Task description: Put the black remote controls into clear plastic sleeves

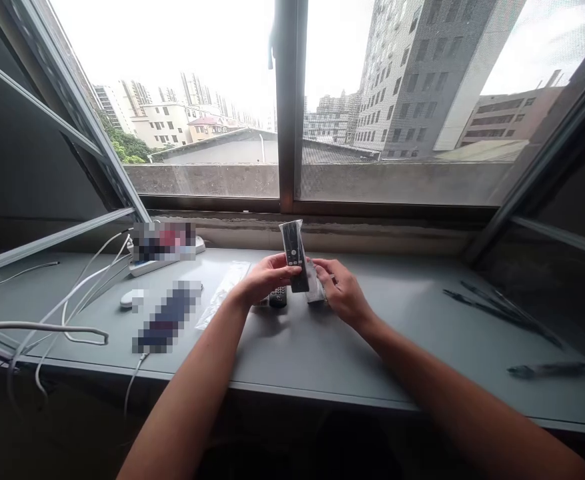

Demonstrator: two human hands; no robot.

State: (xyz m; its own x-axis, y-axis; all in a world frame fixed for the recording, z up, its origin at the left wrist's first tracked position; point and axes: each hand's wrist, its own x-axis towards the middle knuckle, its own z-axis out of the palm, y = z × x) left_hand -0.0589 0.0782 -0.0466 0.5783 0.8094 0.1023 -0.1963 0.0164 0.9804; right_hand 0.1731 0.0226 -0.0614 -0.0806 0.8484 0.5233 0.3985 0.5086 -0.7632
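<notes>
A black remote control (295, 250), partly covered by a clear plastic sleeve, is held upright above the table. My left hand (267, 275) is closed on it, with the thumb across its front. Beside it, my right hand (338, 287) pinches a crumpled clear plastic bag (315, 285); I cannot tell whether this bag is joined to the remote's sleeve. A second black remote with many buttons (278, 297) lies on the table behind my left hand, which hides part of it.
On the grey table (322, 367), a flat plastic bag (225, 293) lies left of my hands. Farther left are a white power strip (142, 267), a blurred-out dark device (167, 320) and loose white cables (72, 303). Dark pens (547, 370) lie right. A window frame (290, 100) stands behind.
</notes>
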